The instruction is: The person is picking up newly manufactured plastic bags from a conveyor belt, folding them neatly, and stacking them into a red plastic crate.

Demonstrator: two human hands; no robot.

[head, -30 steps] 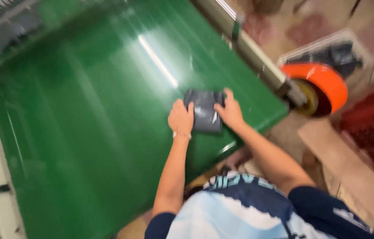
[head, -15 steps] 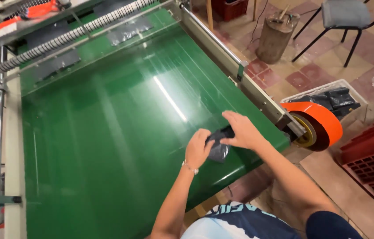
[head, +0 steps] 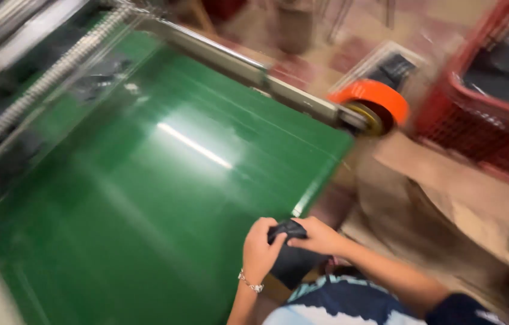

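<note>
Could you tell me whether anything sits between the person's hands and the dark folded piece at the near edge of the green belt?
Nothing visible does: the left hand and right hand both already grip the dark folded piece directly.

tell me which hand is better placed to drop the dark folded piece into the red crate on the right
Right, probably. The right hand already grips the dark folded piece and lies on the red crate side; the left hand holds it from the green belt side.

We see heavy motion blur everywhere, worst toward the edges. A bright streak of overhead glare lies on the green conveyor belt [head: 146, 180], near its middle. Around the belt the lighting is even daylight, without hard shadows.
</note>
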